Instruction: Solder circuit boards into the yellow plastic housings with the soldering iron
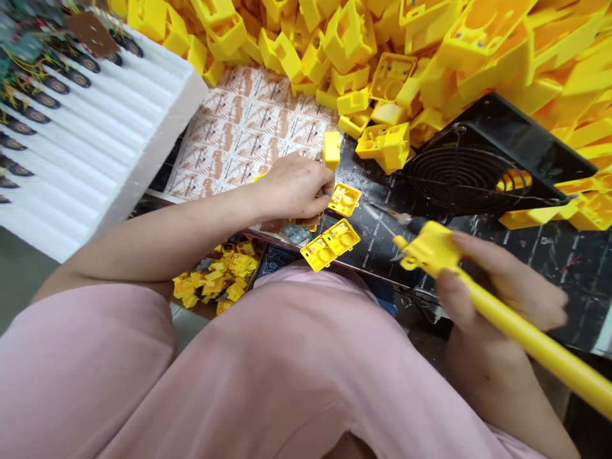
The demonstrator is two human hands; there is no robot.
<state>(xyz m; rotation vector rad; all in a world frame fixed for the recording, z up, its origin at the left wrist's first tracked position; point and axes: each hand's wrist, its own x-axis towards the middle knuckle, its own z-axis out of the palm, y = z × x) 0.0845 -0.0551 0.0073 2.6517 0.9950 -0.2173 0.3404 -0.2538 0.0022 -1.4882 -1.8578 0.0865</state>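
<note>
My left hand [297, 188] is closed in a pinch on a small yellow plastic housing [344, 198] at the front of the work surface. Two more joined yellow housings [329, 243] lie just below it. My right hand [492, 287] grips a yellow-handled soldering iron [482, 296], its dark tip [382, 211] pointing left toward the housing held by my left hand. A single yellow block [331, 148] stands upright just above my left hand.
A big heap of yellow plastic shells [430, 51] fills the back and right. A black fan with a wire grille [478, 169] sits right of centre. A white foam tray [109, 127] with circuit boards and coils is at left. Small yellow parts [220, 277] lie by my knee.
</note>
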